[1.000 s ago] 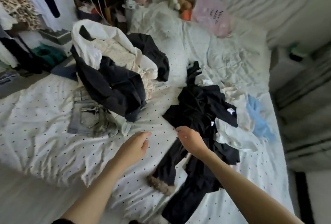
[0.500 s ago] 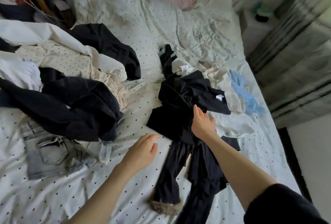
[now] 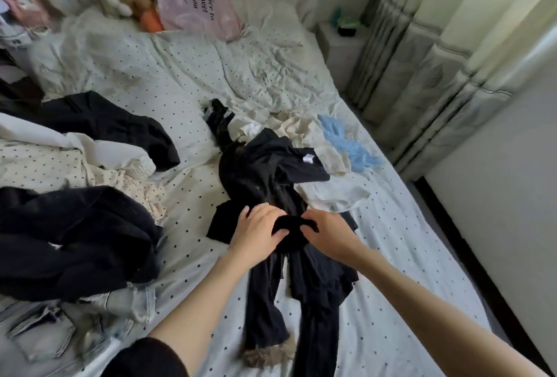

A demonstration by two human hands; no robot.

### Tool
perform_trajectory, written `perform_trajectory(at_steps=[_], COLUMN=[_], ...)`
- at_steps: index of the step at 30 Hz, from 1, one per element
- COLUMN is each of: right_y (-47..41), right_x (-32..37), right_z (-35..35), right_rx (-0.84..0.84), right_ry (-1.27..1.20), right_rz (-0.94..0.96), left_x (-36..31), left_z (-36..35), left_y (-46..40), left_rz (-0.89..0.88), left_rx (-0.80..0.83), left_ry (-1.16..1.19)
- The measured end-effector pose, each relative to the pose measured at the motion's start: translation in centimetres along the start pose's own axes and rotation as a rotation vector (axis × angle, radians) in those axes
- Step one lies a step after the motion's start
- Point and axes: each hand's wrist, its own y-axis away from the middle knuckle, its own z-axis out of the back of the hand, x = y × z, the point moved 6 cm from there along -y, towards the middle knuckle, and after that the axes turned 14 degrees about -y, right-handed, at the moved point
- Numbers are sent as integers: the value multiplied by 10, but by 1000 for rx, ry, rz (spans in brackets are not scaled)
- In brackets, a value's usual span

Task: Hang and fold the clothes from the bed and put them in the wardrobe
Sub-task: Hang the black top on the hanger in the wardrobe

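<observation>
Both hands have closed in on the black garment [image 3: 271, 171] heaped at the middle of the bed [image 3: 180, 75]. Half a second ago only the right hand touched it while the left hovered over the sheet. Now the left hand [image 3: 256, 233] and the right hand [image 3: 327, 233] sit side by side, fingers curled into a bunched fold of the dark cloth. That suggests the garment is about to be lifted clear for folding or hanging. Its lower part trails toward the person, ending at a brown fur trim [image 3: 268, 354]. Pale clothes [image 3: 331, 196] and a light blue piece [image 3: 346, 141] lie just beside it; jeans [image 3: 45, 328] wait at the left.
</observation>
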Motion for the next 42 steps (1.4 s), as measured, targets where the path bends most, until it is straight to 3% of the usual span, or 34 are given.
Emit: perform_trajectory(at_steps=[6,8,15,17,22,31,35,42], right_y=[102,158,402,435,581,735,786,857], right_x=[-8,-19,-65,-72,-87,-84,-72,-74], right_z=[85,122,232,241,256,237,211,102], right_rx=[-89,-241,-941,-999,-1127,-1235,-1492,-1501], right_ry=[-61,-37,186,267,514,648,670,238], right_rz=[-109,-157,-360,-378,-651,-1151,-1257,-1712], left_x=[-104,-155,-378,-406,-529,-660,-706,-731], left_z=[54,74,107,112,98,77,54,3], left_y=[21,34,105,115,173,244,285,356], left_rz=[-215,-342,-745,-771,-1031,-1295,-1433,-1744], left_rx=[-221,-263,-218,-220,-107,78,317,505], left_ry=[77,78,289,324,374,588,597,341])
